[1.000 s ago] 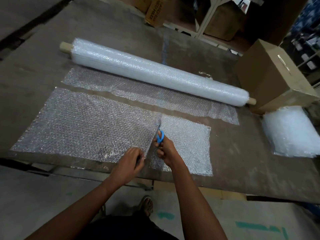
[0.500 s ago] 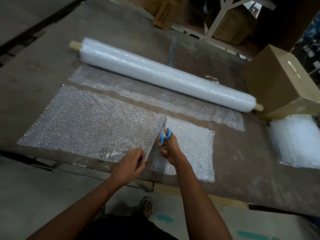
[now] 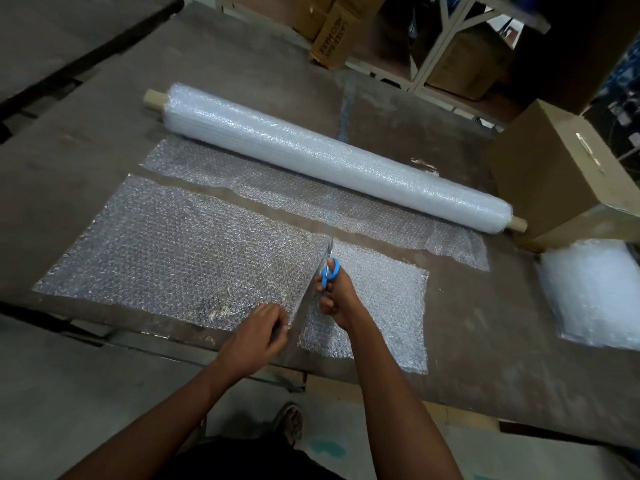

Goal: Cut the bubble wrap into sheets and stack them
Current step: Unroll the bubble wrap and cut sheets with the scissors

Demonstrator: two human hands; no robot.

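Bubble wrap sheet (image 3: 180,258): flat on tabletop (image 3: 485,323), between both hands.
Left hand (image 3: 258,332): pinches sheet's near cut edge.
Right hand (image 3: 334,294): grips blue scissors (image 3: 328,268), blades at sheet's far edge.

I see a clear bubble wrap sheet (image 3: 180,258) with a fine grid of small bubbles, glinting silver-white over the mottled dark brown table (image 3: 485,327). The scissors (image 3: 329,270) have bright blue handles and a pale metal blade. The roll (image 3: 332,157) along the far side reads milky white with shiny highlights, its core ends tan. At the right edge the stack of cut sheets (image 3: 595,292) looks cloudy white. The cardboard box (image 3: 554,174) behind it is plain brown. The floor below shows grey with teal paint marks (image 3: 327,448).
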